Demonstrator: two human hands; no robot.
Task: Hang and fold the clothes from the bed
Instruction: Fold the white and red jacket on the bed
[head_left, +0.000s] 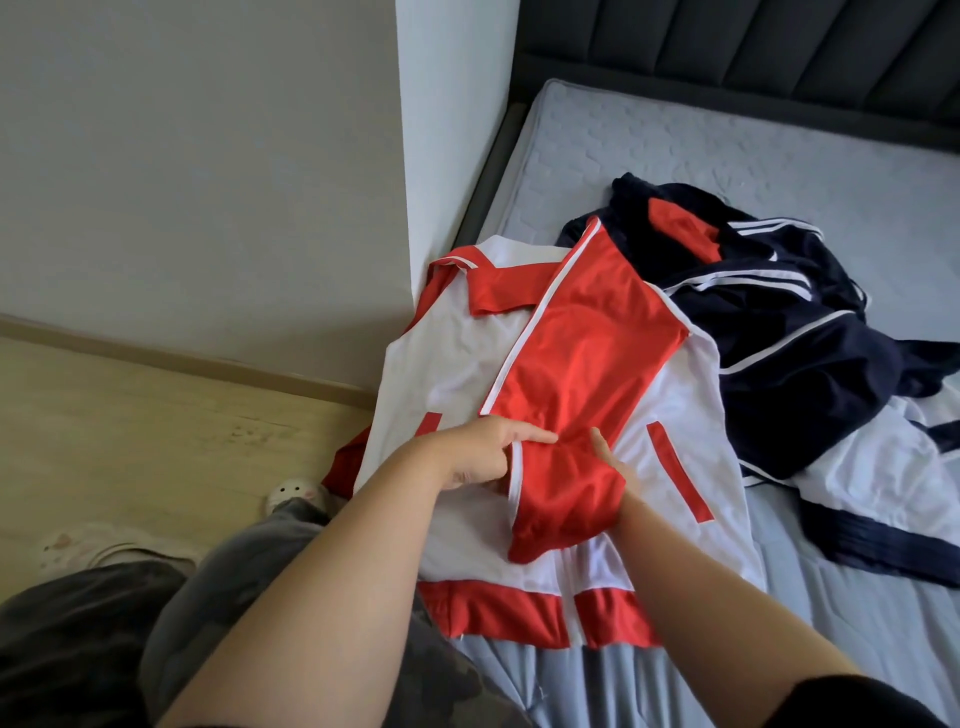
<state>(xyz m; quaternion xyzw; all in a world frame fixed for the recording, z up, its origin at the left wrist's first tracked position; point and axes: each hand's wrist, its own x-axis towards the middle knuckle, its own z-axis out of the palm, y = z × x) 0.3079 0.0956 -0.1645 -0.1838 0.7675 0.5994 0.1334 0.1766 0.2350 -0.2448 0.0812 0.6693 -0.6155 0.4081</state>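
Observation:
A red and white track jacket (447, 364) lies spread flat on the near left corner of the bed (779, 171), its hem toward me. One red sleeve (587, 332) with a white stripe is folded across the jacket's front. My left hand (483, 452) pinches the sleeve's white-striped edge near the cuff. My right hand (613, 462) has its fingers tucked under the red cuff end, thumb showing above the cloth. A crumpled navy, white and red track jacket (789, 332) lies heaped on the mattress just right of and behind the flat one.
The grey mattress runs right and back to a dark padded headboard (779, 57). A white wall corner (452, 130) meets the bed's left side. Left of the bed is a wooden floor (156, 426), where my grey camouflage trousers and patterned slippers (296, 493) show.

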